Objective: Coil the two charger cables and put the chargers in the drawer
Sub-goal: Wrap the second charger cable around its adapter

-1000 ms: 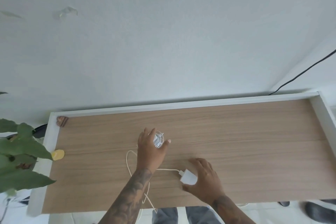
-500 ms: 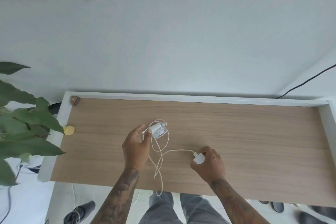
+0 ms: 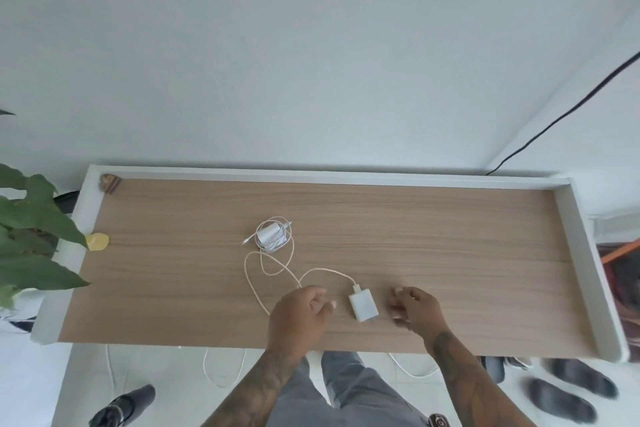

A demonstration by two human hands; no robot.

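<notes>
On the wooden desk (image 3: 450, 236) lies one white charger (image 3: 266, 234) with its cable wound round it, near the middle. A second white charger block (image 3: 363, 307) lies closer to the front edge. Its loose cable (image 3: 250, 279) loops to the left, and part of it passes under my left hand (image 3: 301, 314). That hand hovers just left of the block with loosely curled fingers. My right hand (image 3: 414, 308) is just right of the block, apart from it, fingers loosely curled and blurred. No drawer is in view.
A white raised rim (image 3: 585, 253) borders the desk at the back and sides. A leafy plant (image 3: 31, 229) stands at the left, with a yellow thing (image 3: 97, 241) and a small brown thing (image 3: 109, 182) nearby. Shoes (image 3: 571, 388) lie on the floor.
My left hand has let go of the wound charger and moved back to the front. My right hand has let go of the second charger block, which now lies flat on the desk.
</notes>
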